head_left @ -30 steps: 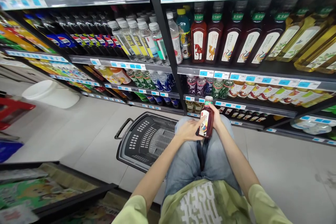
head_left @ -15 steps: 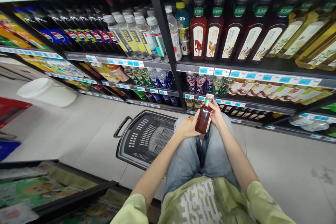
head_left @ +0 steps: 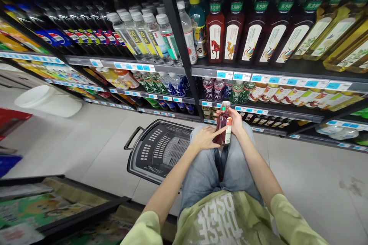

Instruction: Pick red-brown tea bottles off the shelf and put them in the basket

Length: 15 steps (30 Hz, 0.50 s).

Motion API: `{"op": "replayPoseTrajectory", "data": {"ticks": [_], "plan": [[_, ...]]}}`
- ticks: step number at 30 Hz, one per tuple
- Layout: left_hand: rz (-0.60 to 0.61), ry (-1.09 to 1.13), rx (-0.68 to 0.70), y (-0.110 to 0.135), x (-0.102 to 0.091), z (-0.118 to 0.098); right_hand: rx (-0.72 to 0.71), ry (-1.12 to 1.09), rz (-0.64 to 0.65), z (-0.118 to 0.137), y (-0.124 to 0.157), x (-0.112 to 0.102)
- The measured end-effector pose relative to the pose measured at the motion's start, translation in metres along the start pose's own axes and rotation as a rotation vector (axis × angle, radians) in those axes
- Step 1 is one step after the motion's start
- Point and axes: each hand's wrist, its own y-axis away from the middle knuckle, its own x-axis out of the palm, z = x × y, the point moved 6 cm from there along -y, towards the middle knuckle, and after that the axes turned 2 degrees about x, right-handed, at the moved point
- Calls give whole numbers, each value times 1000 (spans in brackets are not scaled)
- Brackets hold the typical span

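Drink shelves point(head_left: 198, 70) with smooth dark rails fill the far side, packed with bottles. Before them runs a pale, glossy tiled floor point(head_left: 301, 180). A black, slotted plastic basket point(head_left: 143, 165) stands left, close by the denim-covered knees point(head_left: 198, 168); a round white bucket point(head_left: 64, 103) sits farther left. Over the knees, near the lower shelves, is a clear, dark-red bottle point(head_left: 221, 124), slightly tilted. The right hand point(head_left: 236, 120) grips its right side; the left hand point(head_left: 205, 138) touches it, fingers spread, grip unclear.
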Motion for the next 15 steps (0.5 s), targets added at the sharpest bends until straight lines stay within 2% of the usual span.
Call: {"op": "replayPoseTrajectory", "data": {"ticks": [4, 7, 10, 15], "plan": [[-5, 19, 10, -1, 3, 1, -56, -21, -64, 4, -2, -8], [-30, 42, 3, -1, 4, 2, -149, -47, -100, 10, -2, -12], [-55, 29, -20, -3, 5, 2, -222, -30, -85, 12, 0, -11], [-67, -77, 7, -4, 9, -1, -236, 13, -44, 11, 0, -4]]}}
